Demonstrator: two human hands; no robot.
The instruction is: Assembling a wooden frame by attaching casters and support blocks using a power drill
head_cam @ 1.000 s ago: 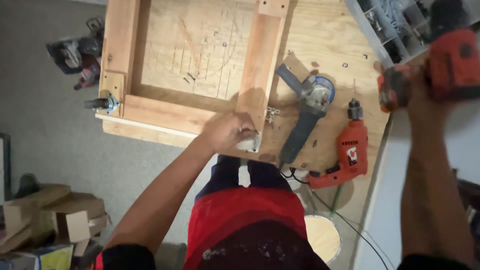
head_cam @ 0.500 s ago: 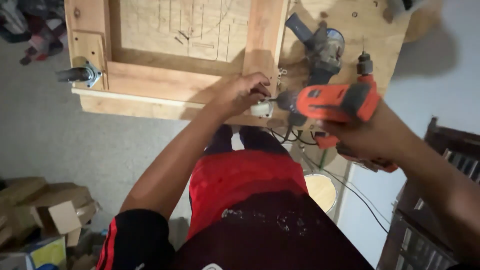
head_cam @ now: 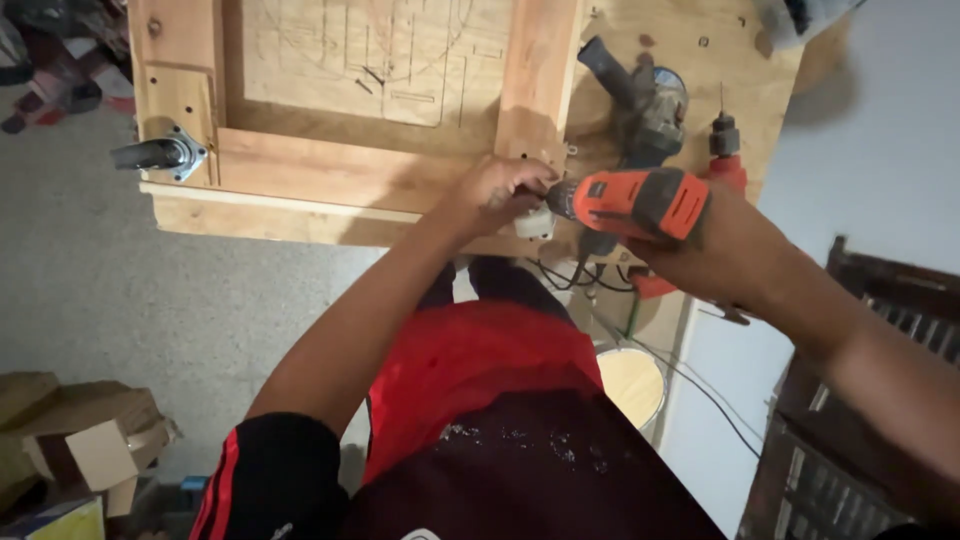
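Two hands meet at the near edge of a plywood counter. Wooden frame lies flat on it, one upright rail running toward the near edge, a metal caster fixed at its left corner. Grey angle grinder and red corded drill lie on the counter right of the rail. Right hand is wrapped tight around an orange cordless drill, nose pointing left at the frame's near corner. Left hand is curled, fingers pinching a small white block against the frame edge, just beside the drill tip. Cardboard boxes sit on the floor lower left.
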